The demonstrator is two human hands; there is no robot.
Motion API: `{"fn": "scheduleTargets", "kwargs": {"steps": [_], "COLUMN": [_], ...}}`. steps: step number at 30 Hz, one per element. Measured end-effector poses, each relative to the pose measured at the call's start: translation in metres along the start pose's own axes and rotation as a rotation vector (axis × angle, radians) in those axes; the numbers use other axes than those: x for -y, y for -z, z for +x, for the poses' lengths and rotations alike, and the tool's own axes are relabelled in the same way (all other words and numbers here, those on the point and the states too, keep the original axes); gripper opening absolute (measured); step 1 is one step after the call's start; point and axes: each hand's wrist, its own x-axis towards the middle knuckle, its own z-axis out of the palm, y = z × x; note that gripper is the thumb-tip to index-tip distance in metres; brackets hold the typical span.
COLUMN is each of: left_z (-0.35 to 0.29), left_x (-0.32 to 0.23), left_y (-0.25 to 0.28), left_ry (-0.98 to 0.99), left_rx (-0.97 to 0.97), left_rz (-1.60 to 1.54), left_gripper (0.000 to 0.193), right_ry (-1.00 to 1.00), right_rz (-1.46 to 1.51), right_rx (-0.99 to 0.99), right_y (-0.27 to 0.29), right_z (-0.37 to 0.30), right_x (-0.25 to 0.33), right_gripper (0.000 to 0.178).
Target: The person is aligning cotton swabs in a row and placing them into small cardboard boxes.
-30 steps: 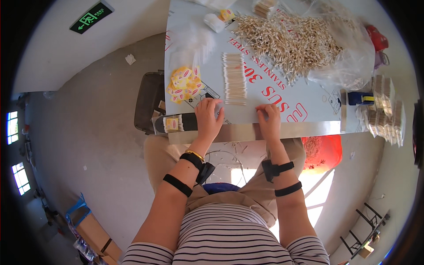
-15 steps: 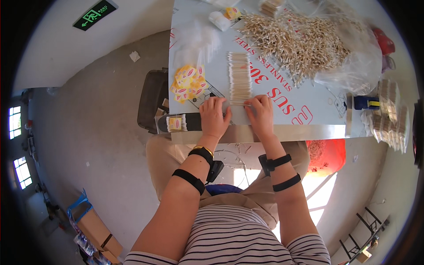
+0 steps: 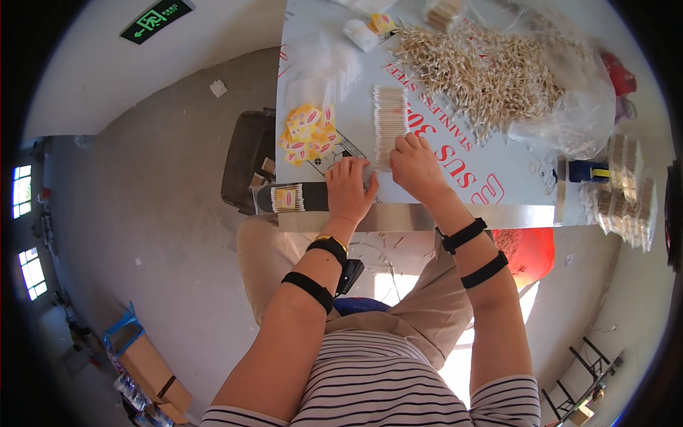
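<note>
A neat column of cotton swabs (image 3: 390, 117) lies side by side on the table, each swab running left to right. My left hand (image 3: 348, 188) rests by the column's near left end, fingers stretched out and thumb apart, holding nothing visible. Over the column's right side, my right hand (image 3: 416, 165) has its fingers curled together; whether a swab is between them is hidden. Left of the column lies a pile of yellow and white printed cards (image 3: 308, 134). Nearer the edge, a clear pack of swabs with a yellow card (image 3: 287, 199) sits on a dark strip.
A large heap of loose swabs (image 3: 484, 78) fills the back right, beside a clear plastic bag (image 3: 569, 117). Clear bags (image 3: 320, 67) lie at the back left. Stacked swab packs (image 3: 626, 192) and a blue tool (image 3: 589, 171) sit at the right. A dark bin (image 3: 242, 160) stands left.
My right hand has moved away from me, from the column's near end up along its right side, and its fingers have curled in. The left hand has barely moved.
</note>
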Motion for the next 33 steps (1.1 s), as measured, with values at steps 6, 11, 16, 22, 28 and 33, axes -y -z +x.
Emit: {"fn": "scheduleTargets", "kwargs": {"steps": [6,11,16,22,28,33], "left_z": [-0.001,0.000,0.004,0.003,0.004,0.006], "left_x": [0.002,0.001,-0.015,-0.013,-0.016,-0.017], "left_y": [-0.003,0.002,-0.004,-0.013,-0.012,-0.013], "left_ry": [-0.009,-0.026,0.042,0.021,0.041,0.068], "left_rx": [-0.021,-0.030,-0.008,-0.050,-0.036,-0.030], "left_rz": [-0.010,0.035,-0.031,-0.012,-0.006,0.008], "left_gripper": [0.031,0.036,0.055,0.060,0.057,0.054], "right_ry": [-0.266,-0.781,-0.830,-0.538,-0.350,-0.260], "right_rz": [0.158,-0.069,0.001,0.362,0.380,0.287], "right_rx": [-0.050,0.188,0.064,-0.061,-0.108,-0.131], "right_y": [0.073,0.125,0.117,0.062,0.024,0.004], "right_z": [-0.092,-0.304,-0.346,-0.162,-0.051,-0.014], "right_x": [-0.018,-0.086,-0.091,-0.013,0.017,0.015], "right_gripper": [0.013,0.014,0.011,0.008,0.014,0.016]}}
